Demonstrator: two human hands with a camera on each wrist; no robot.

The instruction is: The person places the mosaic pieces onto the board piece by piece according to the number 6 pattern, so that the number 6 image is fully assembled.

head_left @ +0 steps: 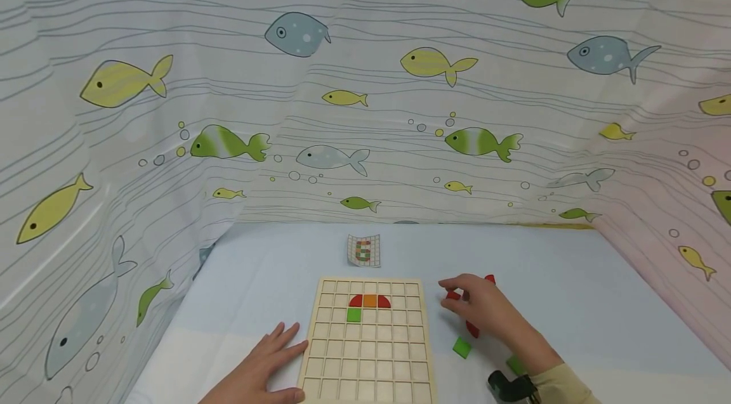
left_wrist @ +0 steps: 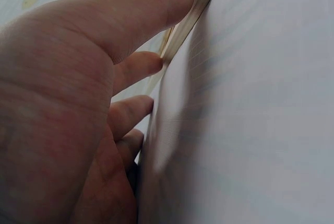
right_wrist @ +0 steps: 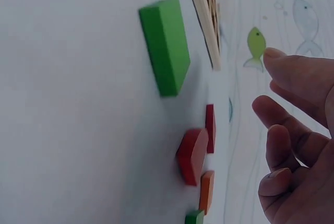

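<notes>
A wooden grid board (head_left: 368, 349) lies on the table. In its upper cells sit two red quarter-round pieces (head_left: 384, 302), an orange square (head_left: 370, 300) between them, and a green square (head_left: 354, 315) below the left one. My left hand (head_left: 264, 363) rests at the board's left edge, fingers spread and thumb touching the rim. To the right of the board, my right hand (head_left: 480, 306) hovers over loose red pieces (head_left: 473, 329), thumb and index finger apart. Nothing shows between those fingers in the right wrist view. A loose green block (right_wrist: 165, 46) lies near the board.
Behind the board lies a small card (head_left: 363, 250) with a coloured grid pattern. Another green block (head_left: 516, 364) is partly hidden under the right wrist, which wears a black device (head_left: 508, 386). An orange block (right_wrist: 206, 191) lies beyond the red ones. Fish-patterned cloth (head_left: 394, 137) surrounds the table.
</notes>
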